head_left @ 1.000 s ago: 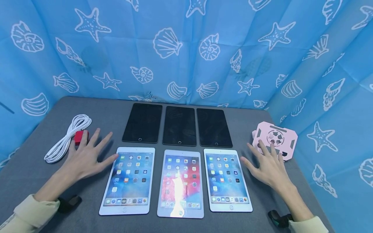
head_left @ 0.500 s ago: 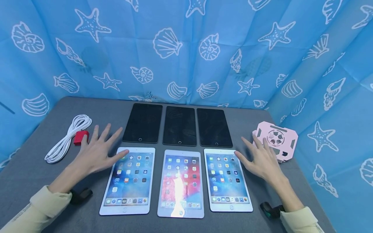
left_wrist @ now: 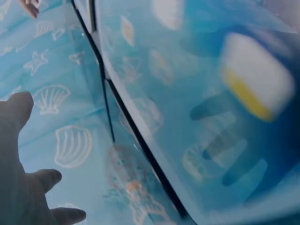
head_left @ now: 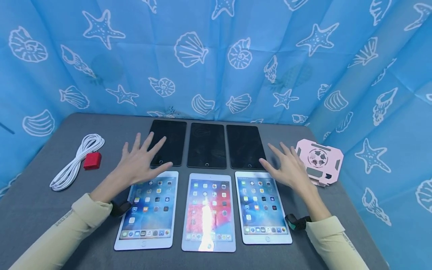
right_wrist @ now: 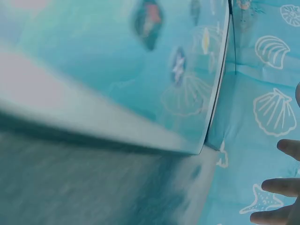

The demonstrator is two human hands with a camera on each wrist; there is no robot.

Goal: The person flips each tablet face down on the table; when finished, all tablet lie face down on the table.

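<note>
Fingers spread, my left hand [head_left: 136, 165] hovers over the top of the left white tablet [head_left: 148, 217] and the lower left of the left black tablet [head_left: 173, 140]. My right hand [head_left: 288, 168] is spread over the upper right of the right white tablet [head_left: 264, 221], its thumb by the right black tablet [head_left: 245, 146]. Neither hand holds anything. Between them lie the middle white tablet [head_left: 197, 210] and the middle black tablet [head_left: 207, 144]. The white tablets show lit home screens; the black ones are dark. In the left wrist view a tablet screen [left_wrist: 178, 89] reflects the hand.
At left on the grey table [head_left: 60, 225] lie a coiled white cable [head_left: 79, 159] and a red block [head_left: 92, 161]. A pink plate-like stand [head_left: 325, 153] with cut-outs is at right. A blue curtain [head_left: 216, 56] with shell prints closes off the back and sides.
Both hands have moved inward toward the middle, the left one also forward over the tablets. The red block and pink stand are less covered now. The tablets stay in place.
</note>
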